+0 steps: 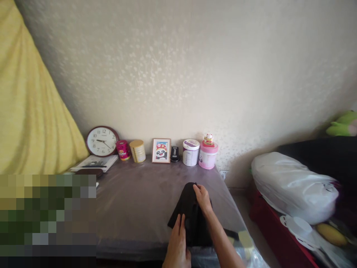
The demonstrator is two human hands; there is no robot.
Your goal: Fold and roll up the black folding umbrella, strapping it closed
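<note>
A black fabric item (189, 219), perhaps a bag or a folded garment, stands up in soft folds near the front right of the table. My right hand (203, 199) is closed on its upper right edge, the thumb side at the top and the other fingers partly hidden behind the cloth. Lower down, my left hand (178, 238) lies against its left side with the fingers stretched out and slightly apart. The item's underside is out of sight, so I cannot tell what, if anything, is inside.
Along the wall on the grey-covered table (134, 208) stand a clock (102, 141), several tins, a framed panda picture (161, 150) and a lucky cat figurine (208, 139). A yellow curtain (36, 104) hangs left. At right, a white plastic bag (292, 186) rests on red furniture.
</note>
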